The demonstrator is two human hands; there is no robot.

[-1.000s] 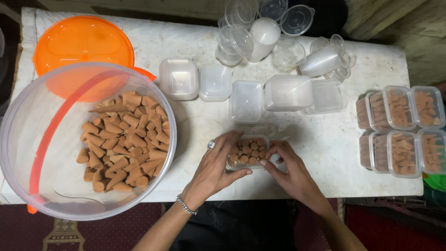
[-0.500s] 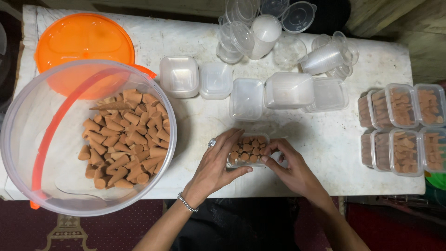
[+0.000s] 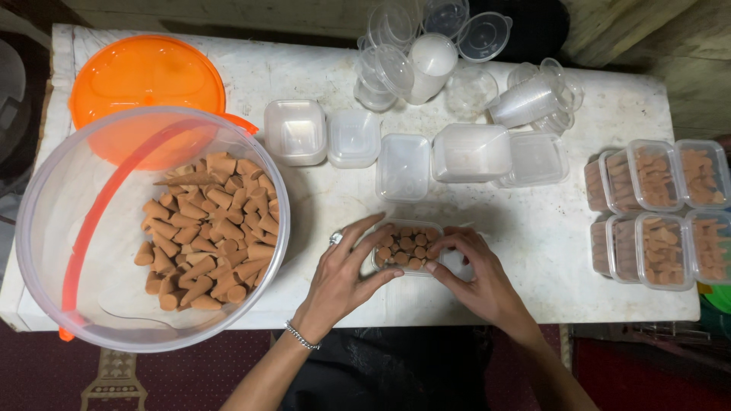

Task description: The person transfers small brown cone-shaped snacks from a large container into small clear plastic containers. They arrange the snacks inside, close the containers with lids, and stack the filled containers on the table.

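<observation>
both hands cup the cone-filled tub (image 3: 407, 247).

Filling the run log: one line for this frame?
left hand: on small box | right hand: on box | box: open, holds brown cones | bucket: left, cones inside | filled boxes: right

I count one large clear tub (image 3: 46, 228) of brown cones at the left and one orange lid (image 3: 145, 76) behind it. Five empty square containers (image 3: 403, 166) sit in a row mid-table. At the right, eight filled, lidded boxes (image 3: 661, 251) stand in two rows. One small container (image 3: 407, 247) of cones sits near me. The far clear cups (image 3: 525, 99) overlap; I cannot count them.
</observation>
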